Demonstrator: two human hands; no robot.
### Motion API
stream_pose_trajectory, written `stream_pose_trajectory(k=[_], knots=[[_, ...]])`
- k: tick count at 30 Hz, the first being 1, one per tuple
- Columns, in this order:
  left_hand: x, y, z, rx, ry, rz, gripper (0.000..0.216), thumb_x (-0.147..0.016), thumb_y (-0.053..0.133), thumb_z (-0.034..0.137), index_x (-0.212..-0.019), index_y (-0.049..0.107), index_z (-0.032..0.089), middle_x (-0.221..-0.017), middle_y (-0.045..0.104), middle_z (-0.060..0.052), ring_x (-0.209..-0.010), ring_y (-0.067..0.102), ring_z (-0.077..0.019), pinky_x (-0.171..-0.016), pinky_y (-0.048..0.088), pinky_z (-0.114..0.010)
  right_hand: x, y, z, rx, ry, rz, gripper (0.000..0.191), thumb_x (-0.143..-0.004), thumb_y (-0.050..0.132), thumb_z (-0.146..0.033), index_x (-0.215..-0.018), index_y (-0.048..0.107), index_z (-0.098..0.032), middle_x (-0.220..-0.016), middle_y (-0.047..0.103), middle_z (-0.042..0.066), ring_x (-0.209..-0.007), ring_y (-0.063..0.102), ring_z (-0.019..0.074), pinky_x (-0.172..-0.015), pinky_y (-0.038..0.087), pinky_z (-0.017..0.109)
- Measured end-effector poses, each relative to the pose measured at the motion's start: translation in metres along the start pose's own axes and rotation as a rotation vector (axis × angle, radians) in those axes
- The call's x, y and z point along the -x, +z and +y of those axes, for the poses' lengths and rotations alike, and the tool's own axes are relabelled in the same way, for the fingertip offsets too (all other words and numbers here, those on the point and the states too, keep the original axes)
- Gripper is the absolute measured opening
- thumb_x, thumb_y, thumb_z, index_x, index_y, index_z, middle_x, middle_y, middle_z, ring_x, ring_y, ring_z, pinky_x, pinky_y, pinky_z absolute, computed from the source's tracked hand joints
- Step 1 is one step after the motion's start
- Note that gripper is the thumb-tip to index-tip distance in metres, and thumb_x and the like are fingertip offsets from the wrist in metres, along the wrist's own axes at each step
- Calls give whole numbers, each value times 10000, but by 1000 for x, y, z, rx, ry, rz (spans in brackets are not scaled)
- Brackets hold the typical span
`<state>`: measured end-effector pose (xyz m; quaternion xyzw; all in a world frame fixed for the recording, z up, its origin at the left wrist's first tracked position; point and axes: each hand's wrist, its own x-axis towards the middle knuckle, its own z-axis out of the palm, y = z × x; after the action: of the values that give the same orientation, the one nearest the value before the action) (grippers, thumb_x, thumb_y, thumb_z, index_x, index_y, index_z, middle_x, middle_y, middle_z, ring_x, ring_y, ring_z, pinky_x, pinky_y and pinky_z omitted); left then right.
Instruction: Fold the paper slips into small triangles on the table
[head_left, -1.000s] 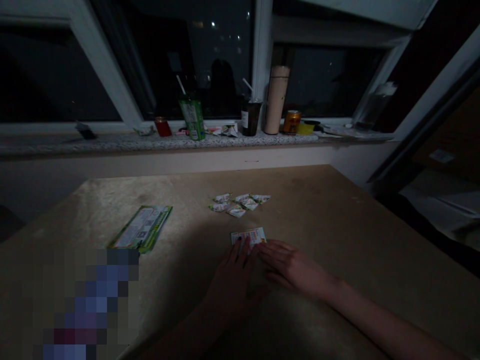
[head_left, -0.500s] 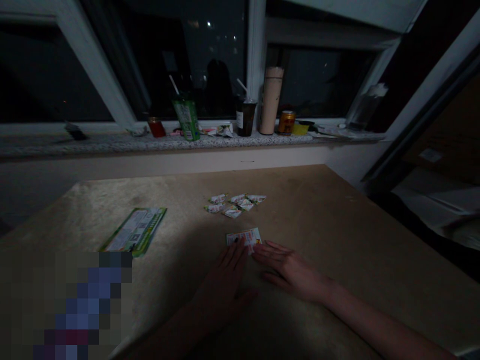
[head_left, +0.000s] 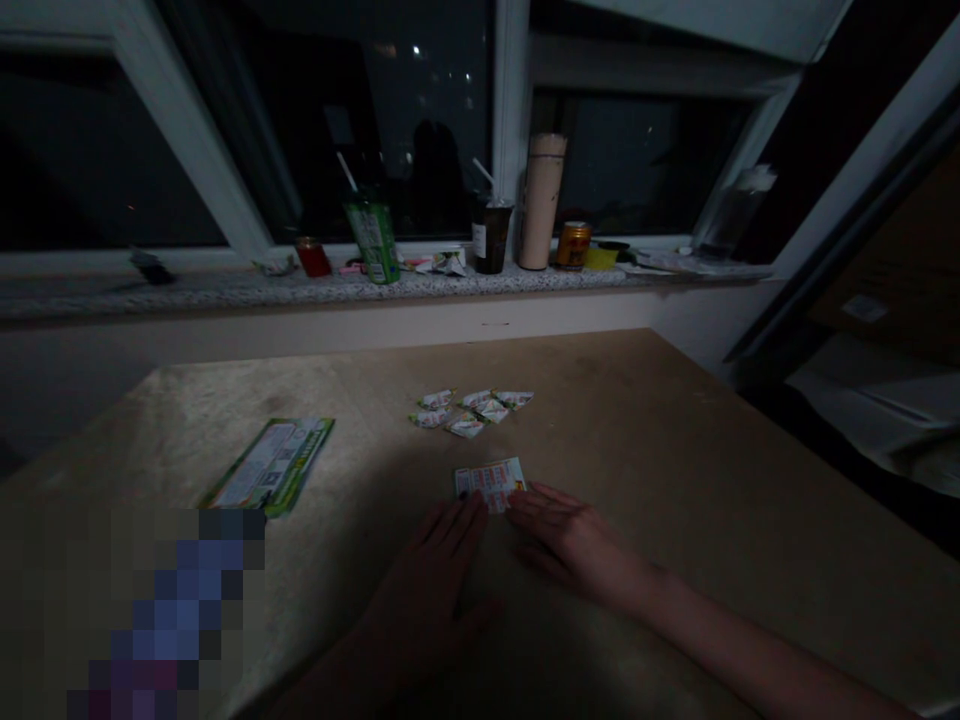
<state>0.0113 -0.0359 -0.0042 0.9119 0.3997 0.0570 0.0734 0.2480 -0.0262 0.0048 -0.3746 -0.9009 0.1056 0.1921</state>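
Note:
A small printed paper sheet (head_left: pixel 492 480) lies flat on the tabletop in front of me. The fingertips of my left hand (head_left: pixel 435 560) rest on its lower left edge, with the fingers stretched out flat and the thumb apart. My right hand (head_left: pixel 566 535) lies flat too, its fingertips at the sheet's lower right edge. Neither hand grips anything. Beyond the sheet lie several small folded paper pieces (head_left: pixel 469 427) with similar print, grouped together. To the left is a green-edged printed packet (head_left: pixel 274 462).
The wooden table (head_left: pixel 675 450) reaches to a wall under a window. On the stone sill (head_left: pixel 247 290) stand a green drink can (head_left: pixel 373 240), a dark cup (head_left: pixel 493 238), a pink flask (head_left: pixel 542 205), an orange can (head_left: pixel 573 246) and a red jar (head_left: pixel 313 257). A blurred-out patch covers the lower left.
My left hand has slid back toward me and slightly left, uncovering more of the sheet. The right hand stays at the sheet's right edge, its thumb drawn closer to the fingers.

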Motion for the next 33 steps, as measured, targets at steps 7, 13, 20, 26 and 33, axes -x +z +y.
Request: stream_pose_trajectory(k=[7,13,20,26,33], knots=[[-2,-6,3,25,6,-6,752,-859,464,571,-1461,242,178,-1502,267,-98,-1364,258,-290,-1118,208,-465,-13,5,-5,190,-51,31,332,-900,497,-262,-1187,591,-125,-1220,612,133,-1177,536,237,-1074,366,408],[-3,-12,1,3,7,-37,688,-904,377,568,-1457,250,179,-1488,303,-90,-1358,281,-263,-1122,193,-460,-4,16,3,110,-54,-4,465,-897,496,-301,-1330,476,-135,-1349,512,109,-1244,475,222,-1070,377,363],[-4,-10,-2,-21,-7,-69,709,-909,349,587,-1462,228,161,-1513,235,-88,-1378,226,-262,-1132,151,-466,-9,12,0,43,-30,16,370,-906,487,-281,-1248,564,-161,-1318,545,98,-1260,455,210,-1078,362,363],[1,-6,-11,33,56,-45,745,-903,403,559,-1489,95,216,-1529,182,-72,-1388,186,-269,-1135,123,-477,-12,13,2,-18,-42,25,370,-904,493,-277,-1253,551,-171,-1345,520,86,-1282,426,202,-1122,282,385],[2,-17,-23,43,105,-122,774,-907,425,515,-1485,-11,244,-1539,141,-36,-1397,163,-228,-1146,85,-452,-9,10,6,-11,-45,-60,486,-911,475,-405,-1346,452,-190,-1361,505,71,-1277,434,210,-1158,159,434]])
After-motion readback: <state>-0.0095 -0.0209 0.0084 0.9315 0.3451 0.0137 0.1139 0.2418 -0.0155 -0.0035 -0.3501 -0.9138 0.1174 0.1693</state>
